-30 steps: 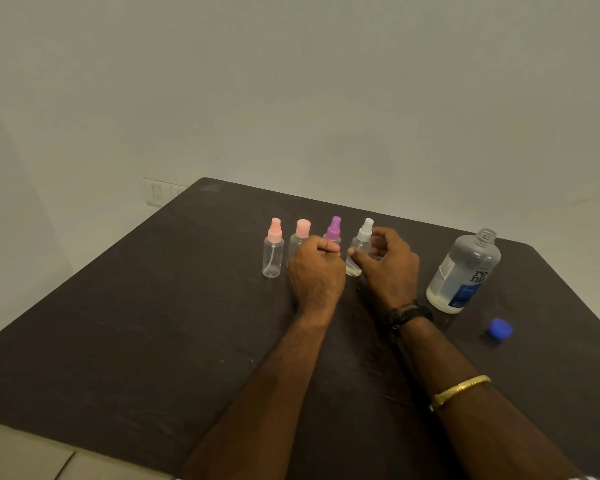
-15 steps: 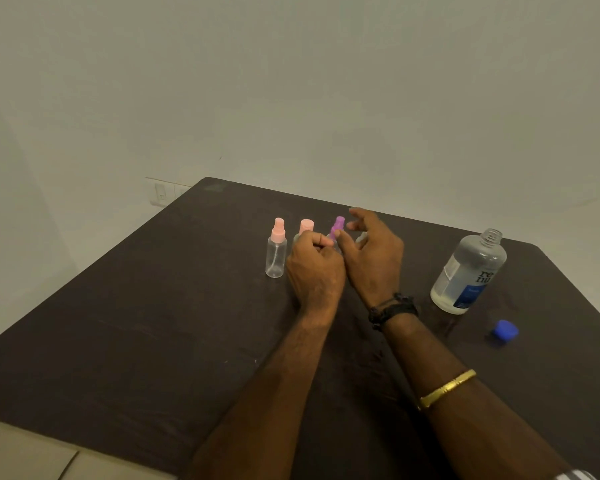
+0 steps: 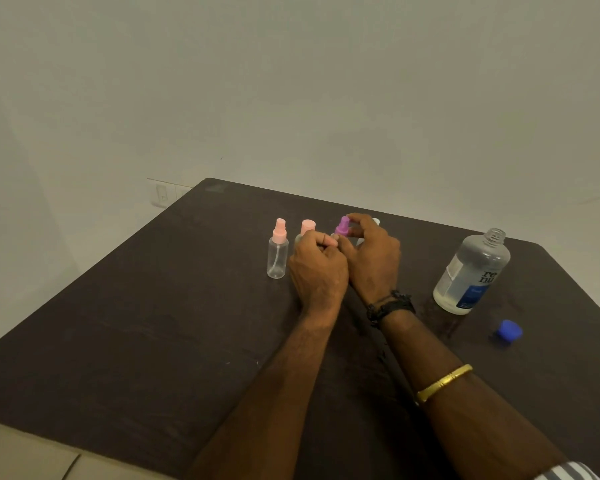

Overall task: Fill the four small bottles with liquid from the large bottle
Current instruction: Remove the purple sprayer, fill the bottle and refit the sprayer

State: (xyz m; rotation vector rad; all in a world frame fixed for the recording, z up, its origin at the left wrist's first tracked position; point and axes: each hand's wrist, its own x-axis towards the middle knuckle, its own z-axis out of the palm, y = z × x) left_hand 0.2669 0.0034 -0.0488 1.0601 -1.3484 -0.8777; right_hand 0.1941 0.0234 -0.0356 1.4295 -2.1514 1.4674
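Four small bottles remain capped at frame centre; our right hand pinches the purple cap, left hand grip hidden, large bottle w/o cap.

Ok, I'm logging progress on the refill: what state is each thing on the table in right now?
Large bottle: upright, uncapped, partly filled.
Blue cap: off, lying on the table.
Leftmost small bottle: upright, pink sprayer on, looks empty.
Purple-topped bottle: right hand at its top, left hand closed beside it.
Other two small bottles: mostly hidden.
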